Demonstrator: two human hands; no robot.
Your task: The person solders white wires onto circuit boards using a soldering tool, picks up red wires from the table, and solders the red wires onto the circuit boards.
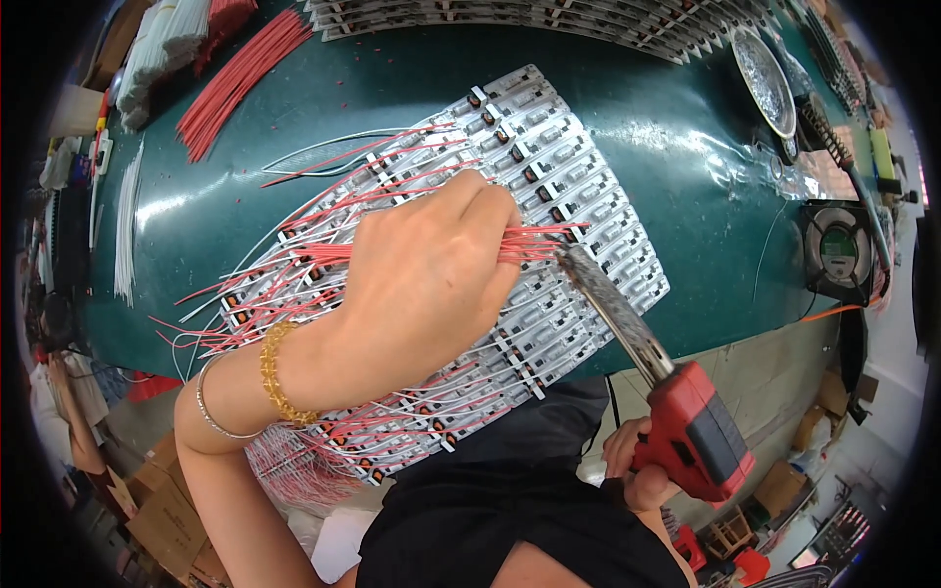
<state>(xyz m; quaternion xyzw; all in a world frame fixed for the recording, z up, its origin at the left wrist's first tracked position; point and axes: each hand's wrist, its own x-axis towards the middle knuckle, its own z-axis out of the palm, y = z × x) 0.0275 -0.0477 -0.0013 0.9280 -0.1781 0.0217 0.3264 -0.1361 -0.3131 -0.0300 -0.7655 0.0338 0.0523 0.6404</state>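
Observation:
My left hand (426,274) is closed around a bundle of red wires (534,241), whose ends stick out past the fingers to the right. Below it lies a tilted panel of small grey-white circuit boards (598,186), set in rows with black-and-orange parts. Red and white wires run from the panel's left side. My right hand (632,465) grips a red and black soldering gun (698,431) by its handle. The gun's metal barrel points up and left, and its dark tip ends close to the red wire ends; contact cannot be made out.
Loose red wires (240,83) and white wire bundles (167,49) lie at the far left of the green table (676,113). More stacked boards (510,14) line the back. A metal dish (765,80) and a black fan (840,245) stand at the right. Cardboard boxes (167,519) sit lower left.

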